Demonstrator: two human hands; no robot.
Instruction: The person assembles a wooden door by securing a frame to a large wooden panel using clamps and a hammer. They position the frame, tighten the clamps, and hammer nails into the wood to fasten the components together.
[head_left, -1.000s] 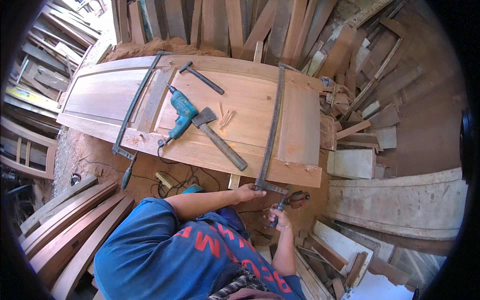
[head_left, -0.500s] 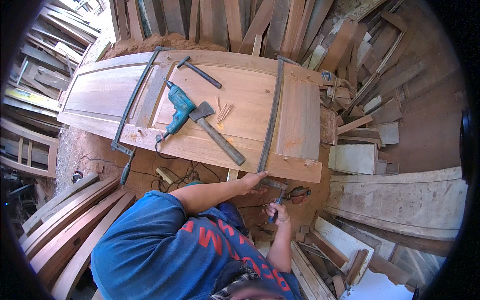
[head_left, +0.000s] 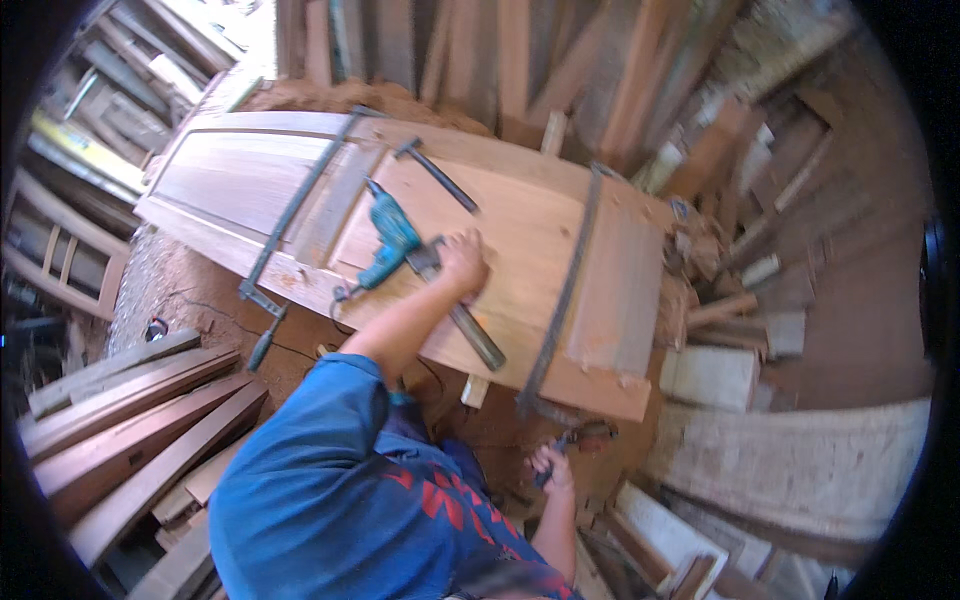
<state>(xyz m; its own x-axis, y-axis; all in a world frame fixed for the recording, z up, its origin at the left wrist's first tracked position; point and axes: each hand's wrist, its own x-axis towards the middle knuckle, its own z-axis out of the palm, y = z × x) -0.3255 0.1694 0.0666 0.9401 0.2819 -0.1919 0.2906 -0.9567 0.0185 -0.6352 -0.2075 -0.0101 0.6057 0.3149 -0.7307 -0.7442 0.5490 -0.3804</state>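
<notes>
My left hand [head_left: 462, 262] is closed over the hammer [head_left: 455, 305], which lies on the wooden door panel [head_left: 520, 240] beside the teal drill [head_left: 390, 245]. Below the panel's near edge, my right hand [head_left: 552, 468] grips the bar clamp's handle [head_left: 580, 436], its bar [head_left: 565, 290] across the panel, squeezing it.

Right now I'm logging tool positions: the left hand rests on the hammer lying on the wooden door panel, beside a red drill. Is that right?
Not quite: the drill is teal blue, not red. The head view shows the left hand on the hammer on the door panel beside it.
</notes>
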